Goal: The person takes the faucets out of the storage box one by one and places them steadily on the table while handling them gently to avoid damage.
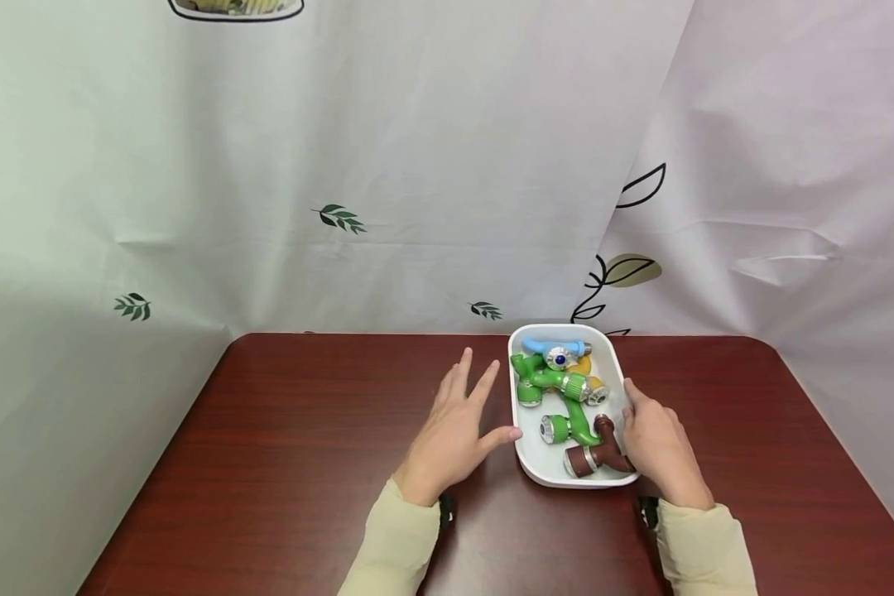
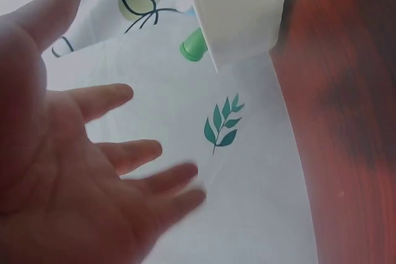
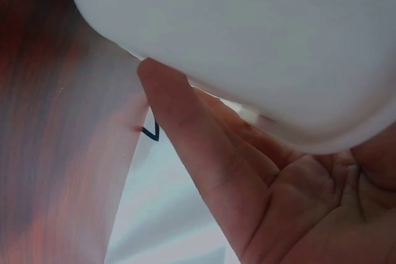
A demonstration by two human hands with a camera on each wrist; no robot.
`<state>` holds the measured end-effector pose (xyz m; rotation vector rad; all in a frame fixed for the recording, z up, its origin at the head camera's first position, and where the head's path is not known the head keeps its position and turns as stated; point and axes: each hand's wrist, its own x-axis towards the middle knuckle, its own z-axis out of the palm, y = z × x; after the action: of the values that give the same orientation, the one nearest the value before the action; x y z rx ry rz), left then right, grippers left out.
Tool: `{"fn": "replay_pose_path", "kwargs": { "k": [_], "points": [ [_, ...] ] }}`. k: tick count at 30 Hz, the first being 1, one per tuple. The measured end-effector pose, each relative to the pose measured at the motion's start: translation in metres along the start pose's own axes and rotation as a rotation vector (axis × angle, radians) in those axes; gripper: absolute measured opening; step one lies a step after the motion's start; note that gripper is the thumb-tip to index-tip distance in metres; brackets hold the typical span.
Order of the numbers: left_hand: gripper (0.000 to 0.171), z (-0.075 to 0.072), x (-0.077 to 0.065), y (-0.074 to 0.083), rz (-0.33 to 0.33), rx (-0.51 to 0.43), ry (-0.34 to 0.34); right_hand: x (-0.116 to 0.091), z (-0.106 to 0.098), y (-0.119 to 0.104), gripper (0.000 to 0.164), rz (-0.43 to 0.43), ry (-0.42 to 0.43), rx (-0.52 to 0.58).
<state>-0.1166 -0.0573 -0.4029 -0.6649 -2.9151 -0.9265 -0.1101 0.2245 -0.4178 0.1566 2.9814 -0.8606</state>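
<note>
A white tub (image 1: pixel 577 483) holds several plastic taps. A light blue tap (image 1: pixel 545 346) lies at its far end, partly over a yellow one (image 1: pixel 583 366). Green taps (image 1: pixel 550 378) are heaped at the left and middle, and a brown tap (image 1: pixel 606 454) lies in the near right corner. My right hand (image 1: pixel 663 447) grips the tub's right side at the rim; its fingers lie along the white wall (image 3: pixel 235 41) in the right wrist view. My left hand (image 1: pixel 447 430) is spread beside the left wall, its thumb tip right at the rim and nothing in its grasp.
The tub is toward the far edge of a dark red wooden table (image 1: pixel 290 463). A white curtain (image 1: pixel 432 165) printed with leaves hangs close behind the table and along its sides.
</note>
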Motion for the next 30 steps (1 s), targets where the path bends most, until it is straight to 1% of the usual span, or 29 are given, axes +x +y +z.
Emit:
{"fn": "replay_pose_path", "kwargs": {
  "k": [2, 4, 11, 15, 19, 23, 27, 30],
  "points": [
    [0.087, 0.0, 0.003, 0.002, 0.003, -0.025, -0.021, 0.0, 0.0, -0.001, 0.051, 0.001, 0.002, -0.002],
    [0.085, 0.001, 0.006, 0.005, 0.014, -0.022, -0.035, 0.0, 0.001, -0.001, 0.051, 0.0, 0.006, -0.004],
    [0.076, 0.009, 0.014, 0.018, 0.099, 0.086, -0.014, 0.0, 0.0, -0.004, 0.051, -0.004, 0.012, 0.0],
    [0.071, 0.014, 0.016, 0.026, 0.147, 0.136, -0.021, -0.001, 0.0, -0.002, 0.051, -0.001, 0.012, -0.002],
    [0.065, 0.019, 0.018, 0.032, 0.189, 0.197, -0.048, -0.002, 0.001, -0.001, 0.051, -0.007, 0.019, -0.006],
    [0.061, 0.025, 0.02, 0.035, 0.217, 0.254, -0.058, -0.003, 0.001, 0.0, 0.051, -0.004, 0.013, -0.002],
    [0.057, 0.03, 0.02, 0.037, 0.245, 0.294, -0.043, -0.002, 0.001, -0.001, 0.051, -0.006, 0.015, -0.001],
    [0.053, 0.033, 0.02, 0.04, 0.244, 0.319, -0.042, -0.002, 0.001, -0.001, 0.051, -0.014, 0.023, -0.002]
  ]
}}
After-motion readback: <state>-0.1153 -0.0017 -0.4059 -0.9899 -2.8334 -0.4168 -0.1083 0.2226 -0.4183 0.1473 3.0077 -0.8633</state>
